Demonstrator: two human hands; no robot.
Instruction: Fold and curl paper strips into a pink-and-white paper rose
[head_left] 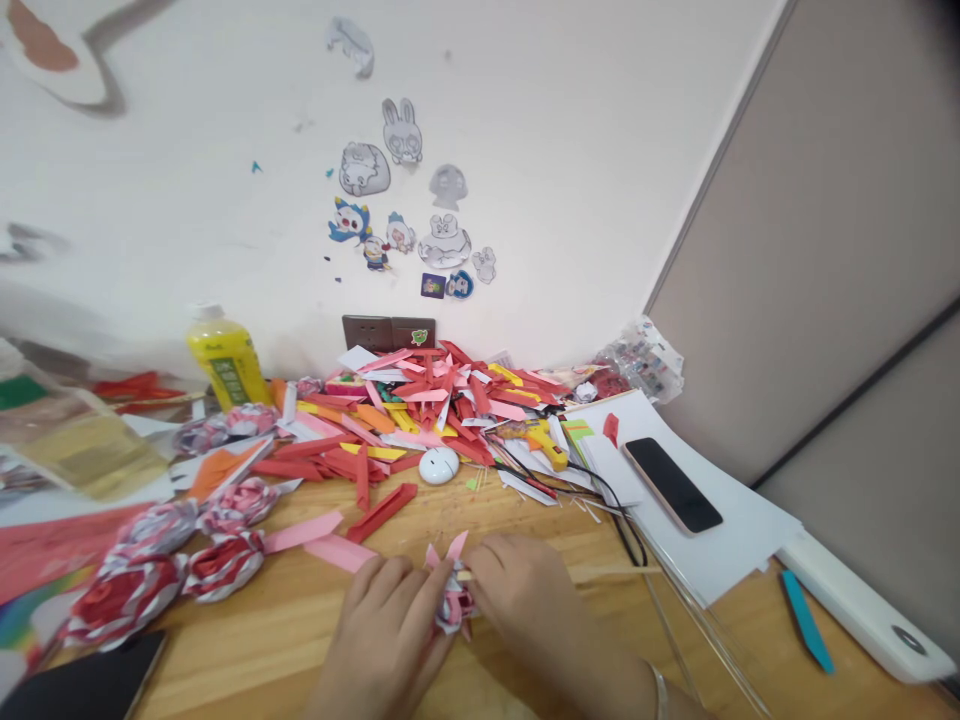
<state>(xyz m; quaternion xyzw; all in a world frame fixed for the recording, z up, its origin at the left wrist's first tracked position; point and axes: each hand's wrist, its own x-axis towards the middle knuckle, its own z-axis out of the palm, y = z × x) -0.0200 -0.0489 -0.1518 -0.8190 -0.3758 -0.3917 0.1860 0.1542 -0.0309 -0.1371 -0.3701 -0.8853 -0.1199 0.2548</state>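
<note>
Low in the middle of the head view, a small pink and white folded-paper piece [451,606] sits between my two hands. The fingers of my left hand [394,615] are closed on its left side. My right hand [525,590] grips a thin, flat pale stick [611,571], whose near tip shows against the paper piece and whose long end sticks out to the right. My right fingertips are mostly hidden behind the hand. Pink paper strips [341,552] lie just beyond my left hand, near a folded red strip [382,512].
Folded paper strips [427,400] are heaped by the wall. Rolled red-and-white paper balls [225,565] lie left, near a yellow drink bottle [229,360]. A yellow glue gun [536,440], its black cable, a white earbud case [439,465] and a phone [673,485] lie beyond my hands.
</note>
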